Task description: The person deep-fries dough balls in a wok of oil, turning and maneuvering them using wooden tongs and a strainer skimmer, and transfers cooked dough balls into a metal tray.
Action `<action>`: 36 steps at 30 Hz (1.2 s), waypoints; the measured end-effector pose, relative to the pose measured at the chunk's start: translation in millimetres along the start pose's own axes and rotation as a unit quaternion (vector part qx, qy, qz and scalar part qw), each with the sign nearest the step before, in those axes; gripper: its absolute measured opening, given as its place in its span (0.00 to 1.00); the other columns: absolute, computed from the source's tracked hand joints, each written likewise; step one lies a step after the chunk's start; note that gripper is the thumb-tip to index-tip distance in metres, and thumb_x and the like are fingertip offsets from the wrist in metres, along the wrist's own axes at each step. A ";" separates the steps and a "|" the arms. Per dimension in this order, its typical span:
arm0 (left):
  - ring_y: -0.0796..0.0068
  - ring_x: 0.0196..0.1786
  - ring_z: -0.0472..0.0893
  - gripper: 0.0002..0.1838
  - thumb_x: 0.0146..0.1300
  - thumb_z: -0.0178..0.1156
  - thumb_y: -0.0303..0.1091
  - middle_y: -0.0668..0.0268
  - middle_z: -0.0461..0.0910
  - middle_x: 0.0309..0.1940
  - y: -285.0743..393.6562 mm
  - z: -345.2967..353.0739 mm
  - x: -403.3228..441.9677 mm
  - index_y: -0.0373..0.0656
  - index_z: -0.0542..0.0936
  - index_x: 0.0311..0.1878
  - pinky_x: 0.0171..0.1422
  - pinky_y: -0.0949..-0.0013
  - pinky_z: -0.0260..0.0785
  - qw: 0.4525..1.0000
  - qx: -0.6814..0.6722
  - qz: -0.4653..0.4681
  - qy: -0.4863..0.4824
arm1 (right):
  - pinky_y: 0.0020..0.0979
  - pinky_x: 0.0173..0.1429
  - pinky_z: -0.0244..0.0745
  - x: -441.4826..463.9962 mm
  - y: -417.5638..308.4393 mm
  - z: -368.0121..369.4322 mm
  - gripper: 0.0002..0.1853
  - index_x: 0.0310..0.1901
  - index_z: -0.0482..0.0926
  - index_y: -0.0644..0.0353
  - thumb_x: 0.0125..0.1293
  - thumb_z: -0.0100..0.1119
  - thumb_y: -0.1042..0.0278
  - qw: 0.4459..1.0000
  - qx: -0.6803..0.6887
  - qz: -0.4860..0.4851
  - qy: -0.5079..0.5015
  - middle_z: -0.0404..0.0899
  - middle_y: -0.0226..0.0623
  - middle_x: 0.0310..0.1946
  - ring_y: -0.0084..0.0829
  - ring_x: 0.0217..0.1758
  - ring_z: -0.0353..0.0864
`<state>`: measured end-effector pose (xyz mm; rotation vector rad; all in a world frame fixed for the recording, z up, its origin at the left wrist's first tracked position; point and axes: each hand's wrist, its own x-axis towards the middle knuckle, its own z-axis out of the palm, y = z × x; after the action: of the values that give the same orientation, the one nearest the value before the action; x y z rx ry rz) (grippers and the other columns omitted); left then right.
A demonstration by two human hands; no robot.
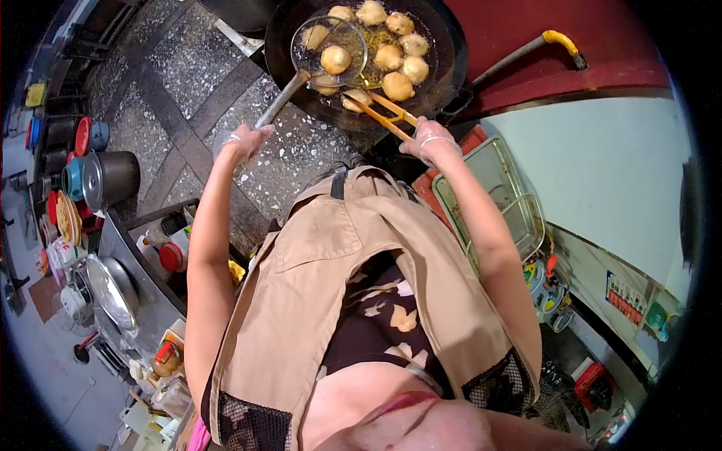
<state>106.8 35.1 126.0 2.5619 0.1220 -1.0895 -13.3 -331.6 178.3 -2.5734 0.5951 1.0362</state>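
A dark wok (451, 52) of bubbling oil lies at the top, with several golden fried dough balls (389, 58) floating in it. My left hand (244, 141), in a clear plastic glove, is closed round the handle of a wire skimmer (283, 101). The skimmer's round mesh is over the left side of the wok, with a browned ball (335, 59) on it. My right hand (434, 141), also gloved, grips a pair of wooden tongs (385, 120). Their tips reach the wok's near edge beside a paler ball (357, 99); whether they touch it I cannot tell.
A long handle with a yellow grip (560, 37) extends right from the wok. Wire baskets (489, 180) stand by my right forearm, near a pale panel (594, 173). Leftward are a large pot (113, 180), a metal basin (111, 289) and a speckled floor (180, 68).
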 end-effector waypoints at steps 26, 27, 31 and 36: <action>0.69 0.24 0.76 0.30 0.58 0.54 0.61 0.61 0.77 0.20 -2.8 -2.1 0.3 0.37 0.79 0.28 0.32 0.62 0.66 1.000 -0.003 -0.007 -0.005 | 0.35 0.57 0.73 -5.5 -3.7 3.6 0.32 0.54 0.71 0.63 0.49 0.66 0.54 1.000 -0.004 0.003 0.015 0.76 0.45 0.52 0.39 0.55 0.76; 0.69 0.24 0.76 0.30 0.58 0.54 0.61 0.61 0.77 0.20 -4.0 -1.9 1.0 0.37 0.79 0.28 0.32 0.62 0.66 1.000 -0.001 -0.007 -0.005 | 0.35 0.57 0.73 -5.6 -4.1 3.9 0.32 0.54 0.71 0.63 0.49 0.66 0.54 1.000 -0.003 0.004 0.015 0.76 0.45 0.52 0.39 0.55 0.76; 0.71 0.21 0.73 0.29 0.57 0.57 0.60 0.63 0.74 0.18 -4.8 -1.7 -3.3 0.37 0.77 0.25 0.27 0.64 0.63 0.999 -0.036 0.014 0.004 | 0.35 0.57 0.73 -3.2 -5.4 5.3 0.32 0.54 0.71 0.62 0.49 0.66 0.54 1.000 -0.006 0.000 0.014 0.76 0.45 0.51 0.39 0.55 0.76; 0.71 0.20 0.71 0.31 0.55 0.57 0.63 0.65 0.72 0.16 -5.4 -2.9 -6.0 0.36 0.77 0.26 0.26 0.65 0.62 0.999 -0.050 0.022 -0.006 | 0.35 0.56 0.74 -2.9 -10.7 9.9 0.30 0.53 0.73 0.62 0.49 0.65 0.56 1.000 0.013 0.003 0.015 0.76 0.44 0.51 0.39 0.54 0.77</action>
<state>103.4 41.5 130.6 2.4583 0.1140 -1.0548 -15.8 -317.4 174.7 -2.5707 0.6192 0.9882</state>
